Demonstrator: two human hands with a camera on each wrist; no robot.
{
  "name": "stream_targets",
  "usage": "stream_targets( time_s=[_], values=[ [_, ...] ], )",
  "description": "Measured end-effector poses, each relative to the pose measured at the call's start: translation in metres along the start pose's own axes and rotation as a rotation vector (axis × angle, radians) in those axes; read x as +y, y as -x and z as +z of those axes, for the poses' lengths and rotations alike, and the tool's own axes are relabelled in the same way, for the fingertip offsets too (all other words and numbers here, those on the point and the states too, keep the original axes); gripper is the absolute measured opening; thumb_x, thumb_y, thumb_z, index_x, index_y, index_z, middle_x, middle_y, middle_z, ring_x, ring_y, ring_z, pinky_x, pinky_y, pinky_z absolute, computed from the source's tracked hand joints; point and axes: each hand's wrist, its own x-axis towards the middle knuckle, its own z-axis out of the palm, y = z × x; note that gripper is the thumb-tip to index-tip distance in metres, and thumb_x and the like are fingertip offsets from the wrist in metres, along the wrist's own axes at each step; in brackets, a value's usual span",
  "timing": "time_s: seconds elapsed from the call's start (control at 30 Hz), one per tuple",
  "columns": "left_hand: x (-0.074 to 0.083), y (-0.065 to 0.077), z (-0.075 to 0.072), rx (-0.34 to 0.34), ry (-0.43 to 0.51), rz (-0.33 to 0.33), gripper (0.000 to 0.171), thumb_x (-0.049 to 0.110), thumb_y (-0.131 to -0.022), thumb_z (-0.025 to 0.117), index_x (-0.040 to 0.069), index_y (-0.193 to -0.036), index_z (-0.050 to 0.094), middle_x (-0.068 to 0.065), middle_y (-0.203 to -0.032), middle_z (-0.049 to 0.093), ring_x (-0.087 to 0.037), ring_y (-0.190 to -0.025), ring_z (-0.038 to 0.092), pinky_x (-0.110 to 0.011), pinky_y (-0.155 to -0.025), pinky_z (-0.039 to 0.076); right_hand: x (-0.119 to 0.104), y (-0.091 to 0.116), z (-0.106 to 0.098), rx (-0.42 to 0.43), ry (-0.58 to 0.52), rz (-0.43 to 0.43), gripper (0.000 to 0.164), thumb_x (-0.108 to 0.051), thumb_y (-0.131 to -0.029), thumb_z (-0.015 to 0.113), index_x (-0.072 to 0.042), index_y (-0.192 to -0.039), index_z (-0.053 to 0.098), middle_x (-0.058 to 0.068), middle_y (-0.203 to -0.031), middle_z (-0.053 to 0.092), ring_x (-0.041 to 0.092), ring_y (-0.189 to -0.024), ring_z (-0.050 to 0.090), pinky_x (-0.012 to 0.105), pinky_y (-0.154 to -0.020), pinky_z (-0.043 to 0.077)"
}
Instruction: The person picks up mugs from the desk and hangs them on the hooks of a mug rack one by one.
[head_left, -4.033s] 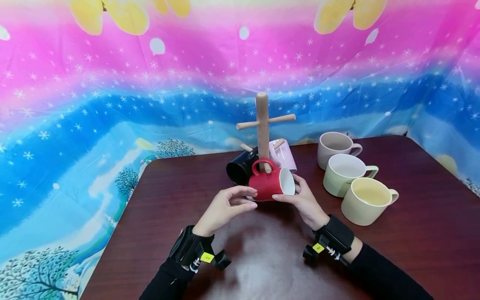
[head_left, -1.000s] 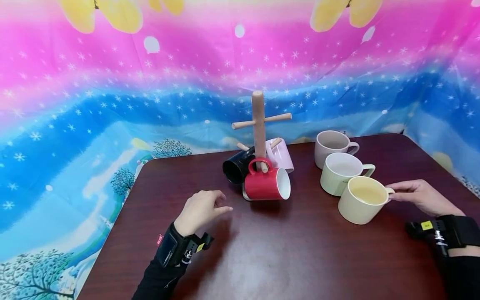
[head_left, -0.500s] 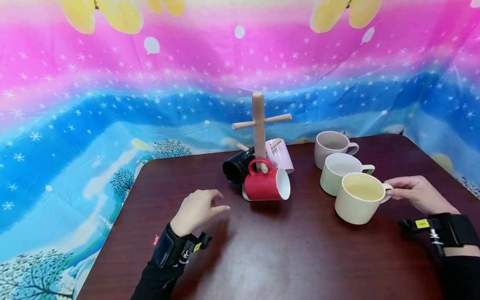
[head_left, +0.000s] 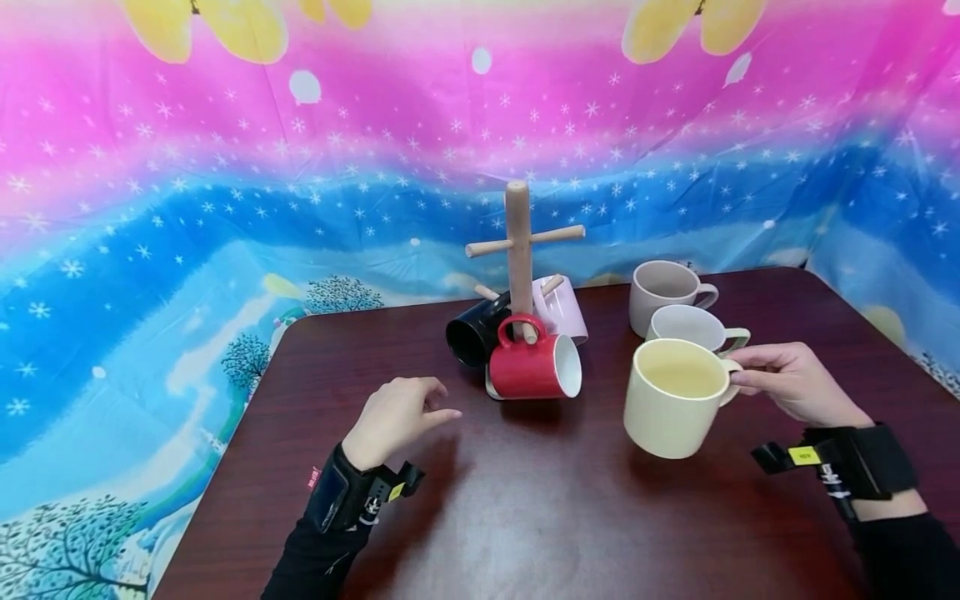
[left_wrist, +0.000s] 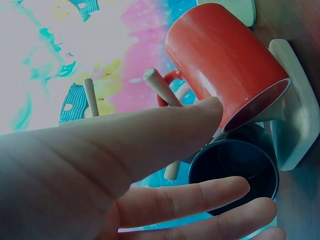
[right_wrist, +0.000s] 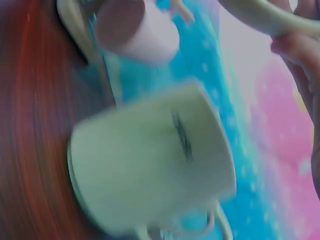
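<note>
My right hand [head_left: 787, 385] pinches the handle of a pale yellow mug [head_left: 670, 408], which hangs upright just above the table. In the right wrist view only a strip of that mug's handle [right_wrist: 270, 19] shows at the top. My left hand [head_left: 393, 421] hovers left of the mug tree with relaxed fingers and holds nothing. On the wooden mug tree [head_left: 518, 250] hang a red mug [head_left: 525, 369], a black mug [head_left: 472, 335] and a lilac mug [head_left: 564, 312], all tilted on lower pegs. Its two upper pegs bear no mugs.
A pale green mug [head_left: 688, 329] stands behind the yellow one, partly hidden by it. Farther back is a grey mug [head_left: 663, 296]. The dark wooden table [head_left: 525, 508] ends at a patterned cloth backdrop [head_left: 420, 167].
My right hand has let go of the red mug, taken the yellow mug by its handle, lifted it and carried it left. My left hand has drawn back from the red mug.
</note>
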Motion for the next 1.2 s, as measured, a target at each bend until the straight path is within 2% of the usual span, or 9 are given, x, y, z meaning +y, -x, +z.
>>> stream_targets(
  time_s=[0.13, 0.23, 0.4, 0.57, 0.77, 0.9, 1.03, 1.13, 1.2],
  values=[
    [0.000, 0.001, -0.001, 0.002, 0.004, 0.002, 0.028, 0.036, -0.079, 0.070, 0.014, -0.096, 0.067, 0.008, -0.074, 0.065, -0.004, -0.066, 0.057, -0.023, -0.060, 0.047, -0.009, -0.014, 0.030, 0.035, -0.018, -0.045, 0.037, 0.018, -0.085, 0.046, -0.003, -0.108, 0.066, 0.000, -0.095, 0.071, 0.007, -0.078, 0.065, 0.016, -0.066, 0.052],
    [0.000, 0.001, -0.002, 0.003, 0.007, 0.004, 0.028, 0.035, -0.079, 0.070, 0.014, -0.096, 0.067, 0.007, -0.074, 0.065, -0.004, -0.065, 0.057, -0.023, -0.060, 0.047, -0.019, -0.024, 0.055, 0.089, 0.027, -0.055, 0.035, 0.017, -0.084, 0.050, -0.004, -0.105, 0.068, -0.001, -0.091, 0.071, 0.006, -0.076, 0.065, 0.017, -0.065, 0.052],
    [0.000, 0.001, -0.003, 0.006, 0.008, 0.005, 0.027, 0.035, -0.079, 0.071, 0.014, -0.095, 0.068, 0.007, -0.074, 0.065, -0.004, -0.065, 0.057, -0.024, -0.060, 0.047, -0.034, -0.042, 0.091, 0.157, 0.148, -0.011, 0.024, 0.009, -0.085, 0.055, -0.002, -0.102, 0.068, -0.003, -0.086, 0.070, 0.007, -0.075, 0.065, 0.020, -0.065, 0.054],
    [0.001, 0.001, -0.004, 0.007, 0.003, 0.007, 0.028, 0.036, -0.078, 0.071, 0.014, -0.095, 0.068, 0.007, -0.075, 0.065, -0.005, -0.067, 0.058, -0.024, -0.061, 0.048, -0.043, -0.061, 0.115, 0.189, 0.309, 0.027, 0.015, -0.003, -0.088, 0.058, 0.003, -0.099, 0.067, -0.006, -0.082, 0.069, 0.009, -0.076, 0.062, 0.020, -0.063, 0.053],
    [0.002, 0.001, -0.006, 0.001, -0.001, -0.005, 0.028, 0.036, -0.078, 0.071, 0.014, -0.095, 0.068, 0.006, -0.077, 0.066, -0.006, -0.069, 0.059, -0.025, -0.063, 0.049, -0.043, -0.080, 0.133, 0.266, 0.322, 0.077, 0.023, -0.012, -0.088, 0.060, 0.004, -0.104, 0.066, -0.008, -0.080, 0.070, 0.009, -0.074, 0.061, 0.022, -0.058, 0.046],
    [0.003, 0.001, -0.006, -0.002, -0.001, 0.003, 0.029, 0.035, -0.078, 0.071, 0.014, -0.097, 0.068, 0.006, -0.078, 0.066, -0.006, -0.070, 0.059, -0.025, -0.064, 0.049, -0.036, -0.086, 0.138, 0.304, 0.302, 0.063, 0.024, -0.010, -0.087, 0.062, 0.006, -0.104, 0.065, -0.010, -0.078, 0.070, 0.010, -0.070, 0.059, 0.022, -0.057, 0.045],
    [0.002, 0.001, -0.005, 0.000, -0.010, 0.003, 0.029, 0.036, -0.078, 0.070, 0.014, -0.097, 0.068, 0.006, -0.078, 0.066, -0.006, -0.070, 0.059, -0.025, -0.063, 0.049, -0.031, -0.088, 0.141, 0.297, 0.304, 0.039, 0.023, -0.008, -0.086, 0.063, 0.006, -0.103, 0.066, -0.015, -0.077, 0.068, 0.011, -0.067, 0.054, 0.022, -0.056, 0.043],
    [0.002, 0.002, -0.006, 0.000, -0.011, 0.000, 0.029, 0.036, -0.078, 0.070, 0.014, -0.097, 0.068, 0.006, -0.077, 0.065, -0.006, -0.069, 0.059, -0.025, -0.062, 0.048, -0.030, -0.089, 0.142, 0.286, 0.319, 0.028, 0.022, -0.009, -0.087, 0.062, 0.006, -0.102, 0.066, -0.013, -0.075, 0.067, 0.009, -0.063, 0.051, 0.023, -0.053, 0.042],
    [0.001, 0.002, -0.006, 0.002, -0.008, 0.003, 0.029, 0.036, -0.079, 0.070, 0.014, -0.097, 0.068, 0.006, -0.077, 0.065, -0.006, -0.068, 0.058, -0.025, -0.062, 0.048, -0.031, -0.089, 0.143, 0.272, 0.302, 0.036, 0.023, -0.009, -0.087, 0.061, 0.008, -0.103, 0.064, -0.011, -0.073, 0.066, 0.009, -0.062, 0.053, 0.020, -0.054, 0.046]
  ],
)
